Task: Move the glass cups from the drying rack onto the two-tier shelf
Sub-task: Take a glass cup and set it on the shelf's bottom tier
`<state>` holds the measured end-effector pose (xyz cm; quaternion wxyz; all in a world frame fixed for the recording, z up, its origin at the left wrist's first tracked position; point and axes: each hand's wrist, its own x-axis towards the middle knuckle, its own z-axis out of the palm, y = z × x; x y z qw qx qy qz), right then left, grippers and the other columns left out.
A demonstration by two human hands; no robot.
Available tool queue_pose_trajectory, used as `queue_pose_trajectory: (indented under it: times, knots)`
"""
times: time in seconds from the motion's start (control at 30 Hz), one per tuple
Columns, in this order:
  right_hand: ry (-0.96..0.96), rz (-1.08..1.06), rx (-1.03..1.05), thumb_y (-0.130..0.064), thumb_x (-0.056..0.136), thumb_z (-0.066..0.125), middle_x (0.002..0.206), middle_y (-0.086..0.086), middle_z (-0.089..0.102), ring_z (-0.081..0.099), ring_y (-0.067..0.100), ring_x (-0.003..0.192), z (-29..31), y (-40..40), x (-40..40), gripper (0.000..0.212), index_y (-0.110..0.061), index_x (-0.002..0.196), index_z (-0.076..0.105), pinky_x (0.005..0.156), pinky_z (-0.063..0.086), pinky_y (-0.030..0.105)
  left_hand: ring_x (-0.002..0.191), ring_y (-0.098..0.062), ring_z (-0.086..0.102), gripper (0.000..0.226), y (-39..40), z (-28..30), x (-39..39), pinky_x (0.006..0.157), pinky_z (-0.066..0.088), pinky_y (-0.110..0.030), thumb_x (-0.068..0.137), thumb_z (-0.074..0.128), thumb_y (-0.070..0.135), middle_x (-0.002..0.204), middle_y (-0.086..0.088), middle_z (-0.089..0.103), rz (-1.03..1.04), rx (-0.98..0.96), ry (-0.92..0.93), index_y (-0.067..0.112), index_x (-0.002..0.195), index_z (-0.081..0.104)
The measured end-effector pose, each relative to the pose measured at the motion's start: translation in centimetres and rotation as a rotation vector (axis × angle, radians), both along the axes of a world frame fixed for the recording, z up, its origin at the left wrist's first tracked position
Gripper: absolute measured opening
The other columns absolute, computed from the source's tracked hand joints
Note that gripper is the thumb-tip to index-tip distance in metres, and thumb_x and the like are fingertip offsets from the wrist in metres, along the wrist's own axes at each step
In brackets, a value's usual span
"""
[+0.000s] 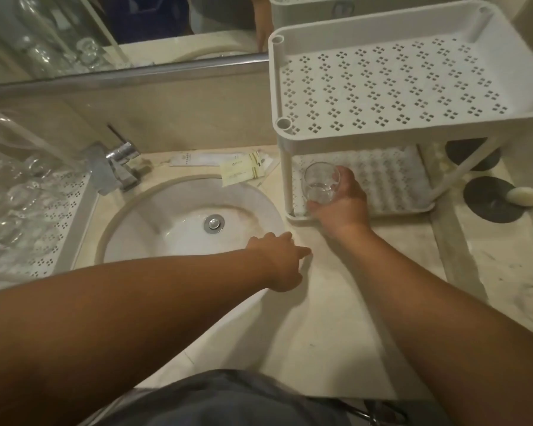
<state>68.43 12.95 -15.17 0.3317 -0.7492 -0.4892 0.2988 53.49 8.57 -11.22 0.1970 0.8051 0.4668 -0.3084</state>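
Observation:
My right hand (343,201) grips a clear round glass cup (320,183), held at the front left corner of the lower tier of the white two-tier shelf (382,130). The shelf's perforated upper tier holds nothing. On the left, the white perforated drying rack (74,216) carries several clear glass cups (16,192), blurred at the frame edge. My left hand (282,259) rests on the counter beside the basin with its fingers stretched out and holds nothing.
A round white sink (154,229) with a chrome tap (117,167) lies between rack and shelf. Paper sachets (243,170) lie behind the basin. Dark round coasters (490,201) and a pale soap (523,195) sit right of the shelf. A mirror (74,32) runs along the back.

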Motion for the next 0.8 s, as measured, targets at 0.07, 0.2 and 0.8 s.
queue_pose_trajectory:
  times: [0.07, 0.2, 0.8]
  knots:
    - [-0.012, 0.006, 0.003, -0.028, 0.075, 0.079, 0.138, 0.002, 0.049, 0.052, 0.022, 0.121, -0.3, 0.0, -0.1, 0.083, -0.025, 0.144, 0.032, 0.096, 0.049, 0.031, 0.137, -0.033, 0.035, 0.062, -0.3, -0.5, 0.1, 0.096, 0.038, -0.048, 0.094, 0.048, 0.048, 0.154, -0.002, 0.031, -0.036, -0.042, 0.024, 0.046, 0.152, 0.025]
    - [0.044, 0.000, -0.007, -0.026, 0.076, 0.079, 0.141, -0.001, 0.049, 0.051, 0.019, 0.125, -0.9, 0.2, -0.3, 0.082, -0.022, 0.145, 0.034, 0.089, 0.041, 0.021, 0.142, -0.030, 0.030, 0.057, -1.0, -1.3, -0.2, 0.100, 0.038, -0.049, 0.096, 0.047, 0.043, 0.156, -0.004, 0.026, -0.093, -0.072, 0.065, 0.044, 0.150, 0.030]
    - [-0.214, -0.008, -0.047, -0.046, 0.075, 0.074, 0.129, 0.005, 0.053, 0.053, 0.027, 0.116, -1.9, 0.6, -1.3, 0.082, -0.037, 0.143, 0.030, 0.087, 0.049, 0.032, 0.145, -0.026, 0.028, 0.065, -0.7, -1.3, -0.9, 0.110, 0.025, -0.061, 0.095, 0.048, 0.030, 0.162, 0.000, 0.019, -0.186, -0.005, 0.106, 0.050, 0.151, 0.022]
